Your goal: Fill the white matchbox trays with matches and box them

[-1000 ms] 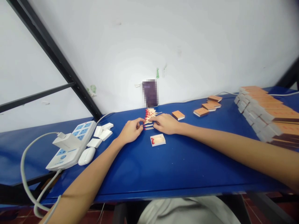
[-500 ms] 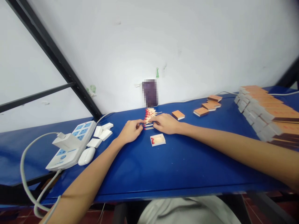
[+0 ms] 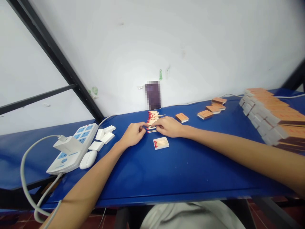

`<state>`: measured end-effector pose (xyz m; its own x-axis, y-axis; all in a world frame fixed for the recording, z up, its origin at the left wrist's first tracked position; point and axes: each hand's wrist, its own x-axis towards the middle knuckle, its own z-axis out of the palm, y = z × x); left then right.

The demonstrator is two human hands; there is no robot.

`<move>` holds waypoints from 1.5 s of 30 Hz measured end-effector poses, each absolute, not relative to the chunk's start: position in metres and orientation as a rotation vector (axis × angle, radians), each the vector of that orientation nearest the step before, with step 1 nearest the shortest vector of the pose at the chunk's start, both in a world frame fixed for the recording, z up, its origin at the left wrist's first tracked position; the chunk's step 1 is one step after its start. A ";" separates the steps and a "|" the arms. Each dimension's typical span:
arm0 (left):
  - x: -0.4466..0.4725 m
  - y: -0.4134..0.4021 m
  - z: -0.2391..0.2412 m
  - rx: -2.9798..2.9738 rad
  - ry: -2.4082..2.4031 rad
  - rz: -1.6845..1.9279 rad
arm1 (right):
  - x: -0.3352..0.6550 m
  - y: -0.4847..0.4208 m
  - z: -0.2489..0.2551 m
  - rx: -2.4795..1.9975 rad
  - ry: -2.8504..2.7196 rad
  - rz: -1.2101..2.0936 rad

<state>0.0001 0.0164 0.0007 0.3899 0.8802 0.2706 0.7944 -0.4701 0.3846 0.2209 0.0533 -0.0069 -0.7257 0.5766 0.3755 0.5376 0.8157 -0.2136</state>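
Note:
Loose red-headed matches [image 3: 153, 117] lie in a heap near the wall. My left hand [image 3: 133, 133] reaches in from the left, its index finger stretched to the match heads and its thumb apart from it. From the right, my right hand [image 3: 169, 126] touches the stick ends with its index finger, the thumb lower and apart, the other fingers curled. A few matches [image 3: 151, 131] lie separated between the two hands, heads to the left. Just in front, a small white matchbox tray [image 3: 161, 143] holds a row of matches. My fingers partly cover the heap's near edge.
Orange matchboxes [image 3: 181, 117] lie right of the heap, with a large stack [image 3: 274, 114] at far right. To the left are white trays [image 3: 107, 137], a white earbud case [image 3: 88, 159] and a power strip [image 3: 78, 146] with a cable. A dark pixelated object [image 3: 153, 95] leans on the wall.
Both hands stay in nearly the same place. Only slight finger movement shows, and the few separated matches beneath the fingers have shifted a little.

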 end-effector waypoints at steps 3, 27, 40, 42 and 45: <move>0.000 0.017 0.000 2.450 1.492 0.659 | 0.221 0.054 -0.008 -0.845 -2.566 0.113; 0.003 0.014 0.002 2.464 1.470 0.603 | 0.220 0.054 -0.007 -0.884 -2.674 0.116; 0.005 0.016 0.002 2.400 1.501 0.658 | 0.220 0.055 -0.007 -0.884 -2.674 0.102; 0.006 0.019 0.001 2.374 1.506 0.667 | 0.220 0.055 -0.008 -0.889 -2.674 0.108; 0.007 0.023 -0.001 2.334 1.533 0.676 | 0.221 0.056 -0.008 -0.902 -2.673 0.115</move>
<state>0.0067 0.0231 -0.0006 0.3320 0.9139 0.2337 0.7892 -0.4048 0.4619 0.2206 0.0559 -0.0084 -0.7506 0.6027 0.2709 0.5771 0.7976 -0.1755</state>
